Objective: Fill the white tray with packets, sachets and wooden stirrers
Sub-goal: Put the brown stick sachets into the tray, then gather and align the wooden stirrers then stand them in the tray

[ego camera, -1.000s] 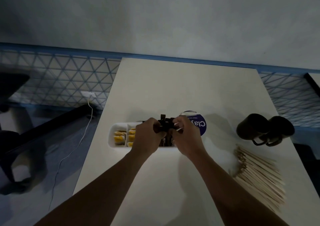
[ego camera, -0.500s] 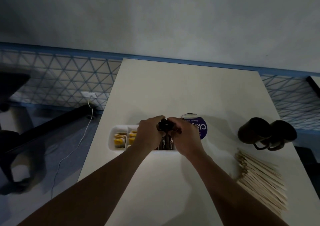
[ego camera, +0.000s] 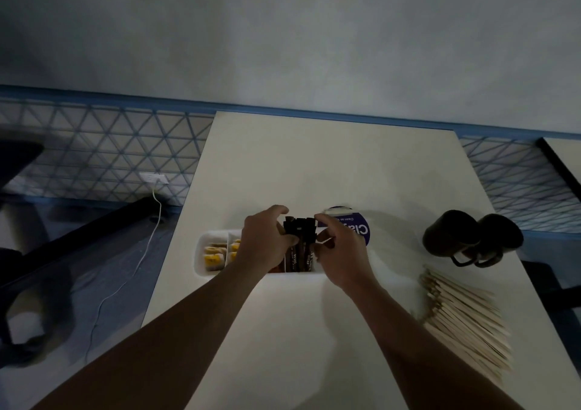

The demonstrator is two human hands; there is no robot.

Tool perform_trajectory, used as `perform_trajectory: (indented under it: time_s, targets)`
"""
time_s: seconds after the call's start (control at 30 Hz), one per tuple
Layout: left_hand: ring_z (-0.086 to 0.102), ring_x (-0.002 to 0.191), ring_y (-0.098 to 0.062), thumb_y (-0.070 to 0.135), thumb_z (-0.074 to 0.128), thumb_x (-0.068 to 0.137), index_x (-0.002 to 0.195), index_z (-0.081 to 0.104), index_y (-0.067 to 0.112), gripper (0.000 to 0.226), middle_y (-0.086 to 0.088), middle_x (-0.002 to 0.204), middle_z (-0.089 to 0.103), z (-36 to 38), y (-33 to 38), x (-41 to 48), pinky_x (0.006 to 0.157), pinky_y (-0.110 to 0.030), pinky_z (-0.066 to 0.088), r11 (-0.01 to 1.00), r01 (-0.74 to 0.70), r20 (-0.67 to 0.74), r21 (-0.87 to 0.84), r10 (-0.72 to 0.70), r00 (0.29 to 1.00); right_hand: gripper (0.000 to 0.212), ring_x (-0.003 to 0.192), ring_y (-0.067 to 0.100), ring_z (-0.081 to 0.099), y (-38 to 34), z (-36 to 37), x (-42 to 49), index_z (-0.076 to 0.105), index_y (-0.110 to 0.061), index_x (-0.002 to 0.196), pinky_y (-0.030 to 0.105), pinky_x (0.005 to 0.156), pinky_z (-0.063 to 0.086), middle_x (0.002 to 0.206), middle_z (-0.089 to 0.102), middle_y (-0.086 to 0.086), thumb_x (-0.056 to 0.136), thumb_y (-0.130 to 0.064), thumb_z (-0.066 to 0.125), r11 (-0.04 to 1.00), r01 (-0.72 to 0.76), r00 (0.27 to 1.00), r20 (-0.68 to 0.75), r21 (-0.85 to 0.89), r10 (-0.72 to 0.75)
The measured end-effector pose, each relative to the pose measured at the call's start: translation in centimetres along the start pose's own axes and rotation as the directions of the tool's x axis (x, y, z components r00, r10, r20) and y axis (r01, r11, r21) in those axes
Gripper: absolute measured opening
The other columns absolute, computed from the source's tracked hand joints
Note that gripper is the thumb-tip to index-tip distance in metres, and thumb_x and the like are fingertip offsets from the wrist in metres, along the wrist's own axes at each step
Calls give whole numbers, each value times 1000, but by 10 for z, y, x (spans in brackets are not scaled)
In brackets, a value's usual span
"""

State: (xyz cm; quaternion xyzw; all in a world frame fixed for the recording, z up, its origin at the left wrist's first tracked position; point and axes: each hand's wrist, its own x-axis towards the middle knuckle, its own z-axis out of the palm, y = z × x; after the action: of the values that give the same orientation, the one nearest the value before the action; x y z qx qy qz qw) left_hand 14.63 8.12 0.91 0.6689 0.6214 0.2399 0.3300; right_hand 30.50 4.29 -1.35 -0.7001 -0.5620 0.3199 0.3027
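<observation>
The white tray (ego camera: 201, 254) lies on the table's left half, with yellow packets (ego camera: 215, 257) in its two left compartments. A bundle of dark sachets (ego camera: 300, 243) stands upright in a middle compartment. My left hand (ego camera: 264, 243) holds the bundle's left side, thumb against it. From the right, my right hand (ego camera: 341, 252) has its curled fingertips on the bundle. Most of the tray's right part is hidden by my hands. Wooden stirrers (ego camera: 465, 324) lie in a loose pile on the table at the right.
A round tub with a purple lid (ego camera: 360, 228) stands just behind my right hand. Two black mugs (ego camera: 471, 239) sit at the table's right edge, beyond the stirrers. The table (ego camera: 314, 164) ends close to the left of the tray, with floor and a cable below.
The sachet bundle has gone down into the tray compartment. My hands have parted a little, so the sachet tops now show between them.
</observation>
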Motion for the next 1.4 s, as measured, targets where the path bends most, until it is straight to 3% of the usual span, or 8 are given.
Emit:
perform_trajectory:
  time_s: [0.13,0.27,0.37,0.53,0.77,0.97,1.13,1.4]
  targets:
    - [62,77,-13,19,81,75,125,61,18,54,4,75,66,-9,5,-4,80,-26,50,999,-25,-39,-24,24,999,54,77,6,64,0,-5,-8,59,-26,133,22,66,55,91,64,-8,85,-7,74,999,-37,999,-26,33,38]
    - [63,71,-8,22,78,78,116,65,20,40,5,76,68,-16,11,-11,69,-14,45,995,-74,-70,-64,70,995,50,79,1,62,1,-11,-24,60,-30,131,8,60,43,93,65,-11,86,-12,74,999,-39,997,-69,-7,38]
    - [63,66,-2,21,75,81,100,69,17,21,6,76,70,-17,19,-21,63,-9,49,988,-113,-52,-105,108,993,43,77,0,64,5,-15,-39,62,-26,128,4,55,44,95,67,-9,88,-14,72,997,-76,993,-93,-35,72]
    - [66,70,-9,20,71,85,90,70,15,8,8,75,66,1,28,-43,71,-36,60,980,-120,111,-156,139,984,34,78,0,65,18,-21,-71,65,-25,123,9,62,43,100,69,-9,89,-22,70,983,-141,982,-144,-114,124]
    - [69,62,-12,21,70,87,95,68,12,12,-2,81,69,49,39,-81,53,-15,52,988,-22,388,-152,80,918,26,78,6,63,59,-47,-102,70,-23,114,26,71,53,101,70,-5,88,-22,71,956,-239,950,-244,-172,193]
    - [71,75,-18,28,70,83,96,68,14,19,-4,88,72,101,54,-97,78,-33,60,999,20,522,-49,8,853,21,84,15,67,99,-98,-117,72,-20,107,28,69,50,97,72,-3,87,-17,68,926,-310,925,-295,-214,241]
    - [71,83,-20,30,71,81,96,68,14,22,-3,93,72,143,83,-107,83,-36,59,998,65,566,-17,-44,823,27,98,19,67,142,-145,-125,72,-22,111,33,85,54,109,73,-4,84,-19,71,896,-374,905,-305,-237,297]
    - [70,84,-23,27,66,83,93,67,9,20,-7,91,71,204,125,-121,81,-39,59,990,136,576,39,-133,806,44,115,26,55,189,-191,-121,64,-19,127,40,93,51,127,63,4,83,-22,69,857,-292,954,-197,-425,227]
